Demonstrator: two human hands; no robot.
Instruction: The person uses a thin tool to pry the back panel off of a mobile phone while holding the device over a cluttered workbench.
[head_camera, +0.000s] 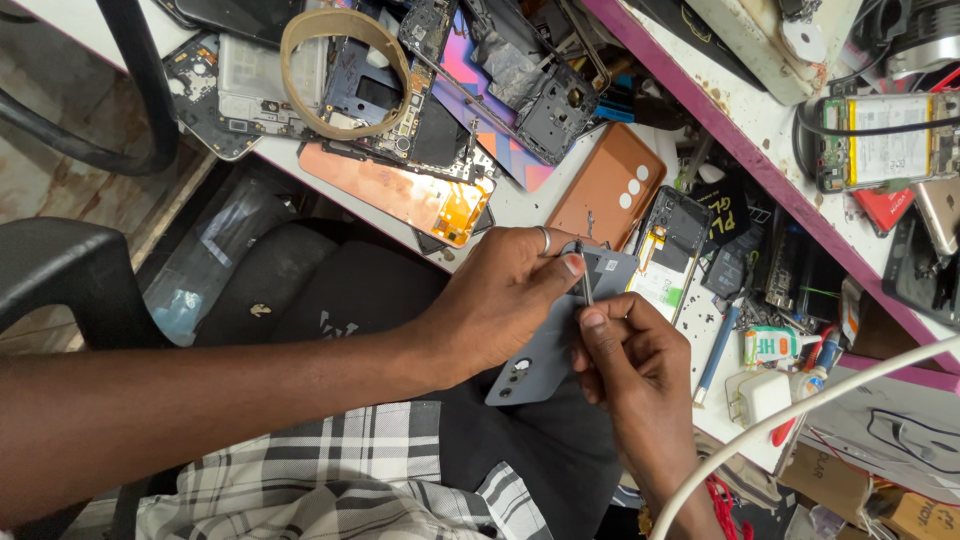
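Observation:
My left hand (500, 300), a ring on one finger, grips a grey phone (540, 352) from the side, back cover up, with its camera cluster near the lower end. My right hand (632, 368) pinches a thin dark metal tool (583, 283) between thumb and forefinger. The tool's tip rests on the upper edge of the phone, right beside my left thumb. Both hands hover above my lap, just off the edge of the white workbench (520, 205). The phone's lower part lies over my dark trousers.
The bench carries an orange phone back cover (610, 185), a coppery panel (400, 190), a tape ring (345, 75), stripped phone frames, an opened phone with battery (885, 140), a blue-handled tool (718, 345) and a white charger (760, 395). A white cable (800, 420) crosses lower right. A black chair arm (60, 270) is at left.

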